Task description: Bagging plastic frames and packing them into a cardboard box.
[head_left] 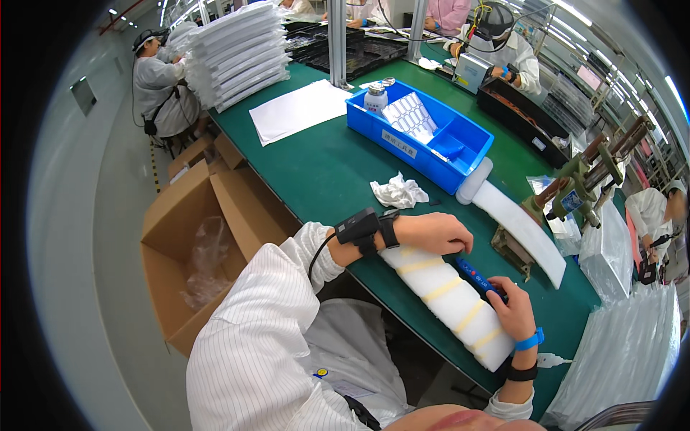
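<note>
A long white foam strip point(444, 293) with pale yellow bands across it lies on the green table near its front edge. My left hand point(440, 233) rests over its far left end, fingers curled down; what they hold, if anything, is hidden. My right hand point(514, 310) lies across the near right part of the foam. Its thumb and fingers close round the lower end of a blue pen-shaped tool point(474, 276), which lies slanted along the foam's far side. The tool's upper end, dark, reaches close to my left fingertips.
Beyond the foam are a crumpled white cloth point(399, 192), a blue divided bin point(402, 147) with a bottle, and a curved white strip point(523, 224). A green hand press point(575, 190) stands right. An open cardboard box point(194, 251) sits left below the table point(287, 169). Several people work behind.
</note>
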A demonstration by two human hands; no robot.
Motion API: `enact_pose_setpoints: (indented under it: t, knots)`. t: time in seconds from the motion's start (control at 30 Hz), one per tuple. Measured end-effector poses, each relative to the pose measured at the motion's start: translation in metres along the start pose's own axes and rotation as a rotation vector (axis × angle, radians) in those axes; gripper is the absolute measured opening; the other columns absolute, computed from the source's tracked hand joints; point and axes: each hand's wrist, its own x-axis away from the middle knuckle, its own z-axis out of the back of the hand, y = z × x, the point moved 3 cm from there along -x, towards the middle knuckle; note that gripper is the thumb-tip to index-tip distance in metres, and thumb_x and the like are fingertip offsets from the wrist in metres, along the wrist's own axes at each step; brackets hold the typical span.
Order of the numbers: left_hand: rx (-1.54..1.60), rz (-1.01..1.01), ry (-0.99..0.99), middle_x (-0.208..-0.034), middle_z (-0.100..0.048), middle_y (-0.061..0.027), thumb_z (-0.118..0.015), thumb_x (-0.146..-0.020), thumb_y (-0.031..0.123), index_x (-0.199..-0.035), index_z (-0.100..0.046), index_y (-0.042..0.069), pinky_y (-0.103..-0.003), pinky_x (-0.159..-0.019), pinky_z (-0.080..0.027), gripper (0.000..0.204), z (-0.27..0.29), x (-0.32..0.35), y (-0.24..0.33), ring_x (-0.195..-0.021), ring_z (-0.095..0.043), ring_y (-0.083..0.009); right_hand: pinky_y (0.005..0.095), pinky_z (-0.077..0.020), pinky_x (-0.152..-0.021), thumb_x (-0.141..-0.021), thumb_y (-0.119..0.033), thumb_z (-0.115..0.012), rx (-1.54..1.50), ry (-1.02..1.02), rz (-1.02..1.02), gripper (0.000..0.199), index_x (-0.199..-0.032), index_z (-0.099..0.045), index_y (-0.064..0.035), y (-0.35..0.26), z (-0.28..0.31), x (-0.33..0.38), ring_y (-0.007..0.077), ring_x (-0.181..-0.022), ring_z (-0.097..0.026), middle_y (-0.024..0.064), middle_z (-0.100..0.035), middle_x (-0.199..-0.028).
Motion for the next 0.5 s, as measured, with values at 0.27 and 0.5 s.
enact_pose_setpoints:
  t: [0.27, 0.5]
  knots:
    - [-0.018, 0.031, -0.047, -0.089, -0.066, -0.0101, -0.049, -0.087, 0.010, -0.094, -0.064, 0.004, -0.037, -0.075, -0.048, 0.017, 0.0024, 0.0002, 0.0027, -0.082, -0.061, -0.0273, 0.0344, -0.0500, -0.074, -0.083, -0.010, -0.062, 0.002, 0.004, 0.006, 0.024, -0.105, -0.060, -0.0004, -0.0032, 0.0017, -0.0009, 0.0299, -0.081, -0.064, 0.0177, -0.066, -0.090]
    - [-0.011, 0.002, -0.009, -0.084, -0.067, -0.0119, -0.049, -0.085, 0.012, -0.092, -0.067, 0.005, -0.038, -0.072, -0.049, 0.020, 0.0002, -0.0006, 0.0003, -0.078, -0.063, -0.0294, 0.0346, -0.0498, -0.074, -0.083, -0.010, -0.062, 0.007, 0.011, 0.015, 0.024, -0.105, -0.060, -0.0008, 0.0000, 0.0005, -0.0015, 0.0300, -0.081, -0.064, 0.0177, -0.066, -0.090]
